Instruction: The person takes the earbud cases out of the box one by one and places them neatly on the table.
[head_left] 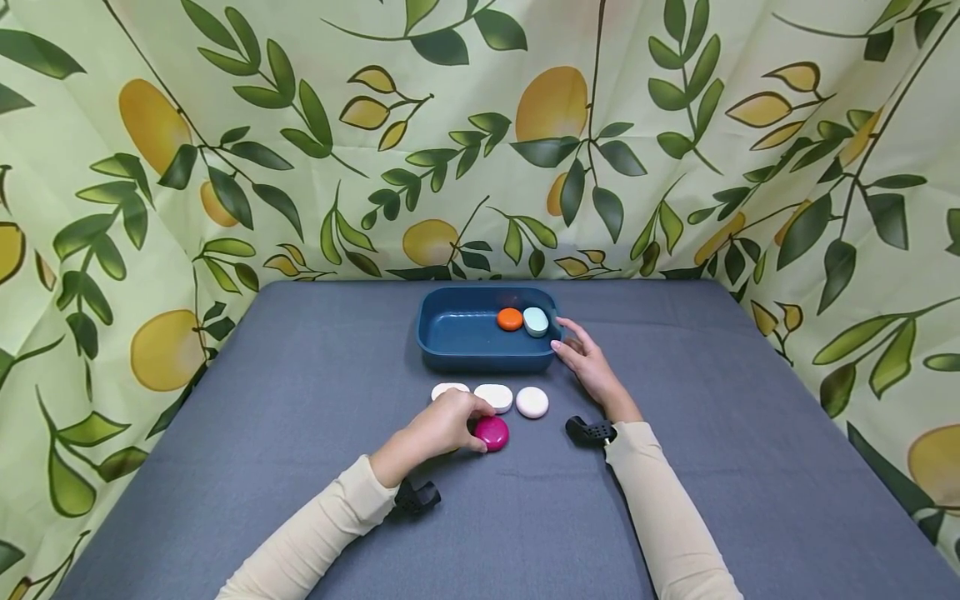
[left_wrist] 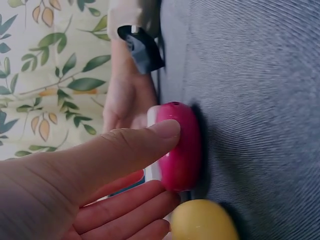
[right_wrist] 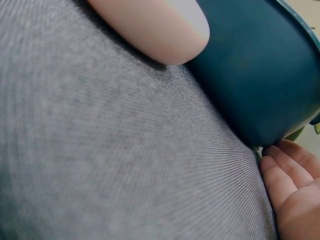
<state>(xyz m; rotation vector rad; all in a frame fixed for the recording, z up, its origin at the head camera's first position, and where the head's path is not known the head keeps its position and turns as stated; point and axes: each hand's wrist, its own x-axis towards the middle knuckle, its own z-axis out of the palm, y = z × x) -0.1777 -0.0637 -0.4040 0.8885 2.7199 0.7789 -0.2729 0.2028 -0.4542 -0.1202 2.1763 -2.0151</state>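
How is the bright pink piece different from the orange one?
The pink piece is outside the blue bin; the orange piece is inside it. The left hand pinches the pink piece, while no hand touches the orange piece. Both look rounded and smooth.

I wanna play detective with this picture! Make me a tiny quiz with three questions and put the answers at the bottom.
1. Pick one: what colour is the piece that the left hand pinches?
A) green
B) pink
C) black

2. True or false: the right hand touches the blue tub.

3. Count: how many pieces lie inside the blue tub?

Key:
1. B, pink.
2. True; its fingers are against one end of the tub.
3. Two: an orange piece and a pale blue piece.
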